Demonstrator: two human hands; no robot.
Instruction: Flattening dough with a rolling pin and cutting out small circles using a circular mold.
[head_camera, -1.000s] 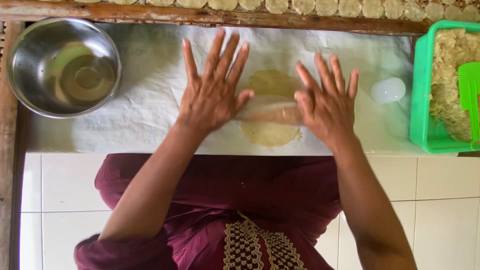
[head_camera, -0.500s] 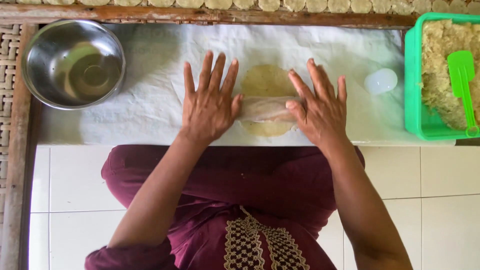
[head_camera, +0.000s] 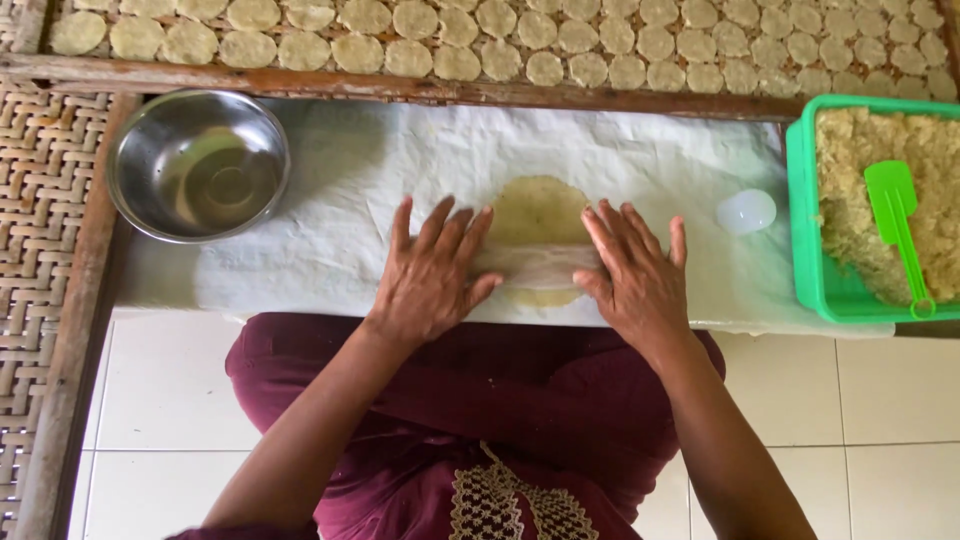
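A flat round disc of pale yellow dough (head_camera: 540, 208) lies on a white sheet (head_camera: 330, 240). Across its near half rests a clear cylindrical roller (head_camera: 538, 266). My left hand (head_camera: 432, 275) presses flat on the roller's left end, fingers spread. My right hand (head_camera: 632, 275) lies flat on its right end, fingers spread too. Both palms face down and cover the roller's ends.
A steel bowl (head_camera: 198, 165) holding liquid sits at the left on the sheet. A green tub (head_camera: 806, 255) of crumbly dough with a green spatula (head_camera: 897, 225) stands at the right. A small white cup (head_camera: 746, 211) lies beside it. Several dough discs (head_camera: 500, 40) dry on a rack beyond a wooden bar.
Both hands and the roller have drawn back toward my body over the disc, uncovering its far half. The view has shifted slightly.
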